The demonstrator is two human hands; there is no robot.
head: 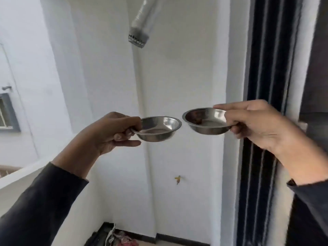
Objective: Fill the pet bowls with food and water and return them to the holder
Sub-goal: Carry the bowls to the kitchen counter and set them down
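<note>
Each hand pinches one steel bowl by its rim — left hand [113, 132] on the left bowl [158, 129], right hand [255, 125] on the right bowl [206, 121] — so keep both flat and apart while carrying them.

pipe [142, 20] top cropped, floor clutter [115, 238] blurred

One view only, head-mounted, wide-angle; I have no second camera to overlap with. It faces forward at a white wall corner [177, 86], close in, edges bowed by the lens. Both forearms reach in from the bottom corners; left hand [113, 132] and right hand [255, 125] sit mid-frame, near the lens.
</note>
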